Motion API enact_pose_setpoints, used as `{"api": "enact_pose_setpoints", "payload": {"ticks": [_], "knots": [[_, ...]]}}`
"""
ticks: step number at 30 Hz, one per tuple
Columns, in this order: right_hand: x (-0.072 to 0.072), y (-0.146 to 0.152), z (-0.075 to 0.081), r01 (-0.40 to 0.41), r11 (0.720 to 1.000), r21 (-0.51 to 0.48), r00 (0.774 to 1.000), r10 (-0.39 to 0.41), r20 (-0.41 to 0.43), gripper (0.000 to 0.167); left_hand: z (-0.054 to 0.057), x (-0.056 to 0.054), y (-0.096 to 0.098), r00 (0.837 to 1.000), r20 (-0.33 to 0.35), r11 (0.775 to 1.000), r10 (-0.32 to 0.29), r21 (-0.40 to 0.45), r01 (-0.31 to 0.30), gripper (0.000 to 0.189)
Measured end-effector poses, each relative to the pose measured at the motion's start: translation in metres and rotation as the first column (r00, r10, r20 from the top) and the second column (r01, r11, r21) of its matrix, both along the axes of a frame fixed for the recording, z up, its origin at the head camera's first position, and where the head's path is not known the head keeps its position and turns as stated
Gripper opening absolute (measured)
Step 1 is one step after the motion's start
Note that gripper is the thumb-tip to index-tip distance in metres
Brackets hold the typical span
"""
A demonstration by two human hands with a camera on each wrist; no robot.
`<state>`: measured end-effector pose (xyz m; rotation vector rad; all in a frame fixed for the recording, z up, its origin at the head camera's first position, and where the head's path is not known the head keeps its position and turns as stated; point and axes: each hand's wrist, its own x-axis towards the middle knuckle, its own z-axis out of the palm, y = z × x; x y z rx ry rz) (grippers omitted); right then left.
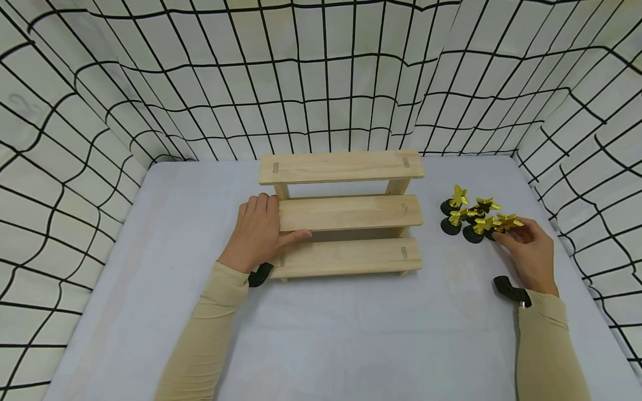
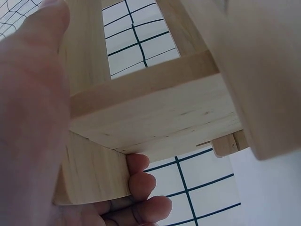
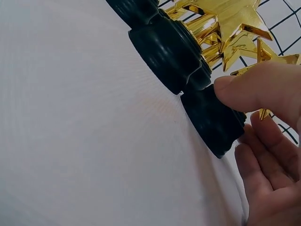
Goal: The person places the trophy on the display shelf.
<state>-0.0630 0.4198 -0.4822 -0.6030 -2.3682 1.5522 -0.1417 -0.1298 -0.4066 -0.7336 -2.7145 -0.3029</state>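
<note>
A three-tier wooden shelf (image 1: pixel 351 213) stands on the table. My left hand (image 1: pixel 258 231) grips the left end of its middle tier, thumb along the front. In the left wrist view the fingertips (image 2: pixel 142 183) curl round the end of a wooden board (image 2: pixel 94 169). To the shelf's right stand several gold star trophies (image 1: pixel 458 196) on round black bases. My right hand (image 1: pixel 531 253) holds the trophy nearest it (image 1: pixel 507 221). Thumb (image 3: pixel 254 89) and fingers lie about its black base (image 3: pixel 211 115) in the right wrist view, where the base appears to rest on the table.
A white cloth covers the table (image 1: pixel 351 345). White walls with black wire grid (image 1: pixel 326 83) enclose the back and both sides. The other trophies stand close together, just left of my right hand. Black wrist mounts (image 1: pixel 511 291) sit at both cuffs.
</note>
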Motion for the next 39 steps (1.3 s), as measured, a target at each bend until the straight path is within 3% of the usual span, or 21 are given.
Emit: {"api": "enact_pose_setpoints", "payload": {"ticks": [6, 10, 15, 26, 33, 39], "knots": [[0.0000, 0.0006, -0.0021, -0.035, 0.997, 0.064, 0.999, 0.036, -0.010, 0.052, -0.0002, 0.0000, 0.0008, 1.000, -0.006, 1.000, -0.003, 0.005, 0.003, 0.114], [-0.0003, 0.0003, -0.0040, -0.051, 0.994, 0.101, 0.998, 0.053, -0.022, 0.050, 0.0010, 0.0005, 0.0007, 1.000, 0.021, 1.000, 0.005, -0.005, -0.005, 0.101], [-0.0004, 0.0024, -0.0038, -0.076, 0.986, 0.151, 0.997, 0.072, 0.035, 0.048, 0.0008, 0.0003, 0.0000, 0.999, 0.032, 1.000, 0.004, -0.007, -0.004, 0.087], [0.0011, 0.0020, -0.0020, -0.089, 0.974, 0.210, 0.994, 0.072, 0.086, 0.048, 0.0000, 0.0003, 0.0010, 1.000, 0.006, 1.000, -0.007, 0.001, 0.007, 0.113], [0.0023, 0.0005, -0.0029, -0.059, 0.987, 0.153, 0.996, 0.047, 0.081, 0.052, -0.0015, 0.0000, -0.0005, 0.999, -0.027, 1.000, -0.020, 0.003, 0.020, 0.112], [-0.0001, 0.0027, -0.0009, -0.025, 0.995, 0.093, 0.998, 0.020, 0.052, 0.051, -0.0017, -0.0021, 0.0019, 1.000, 0.010, 1.000, -0.010, 0.003, 0.010, 0.116]]}}
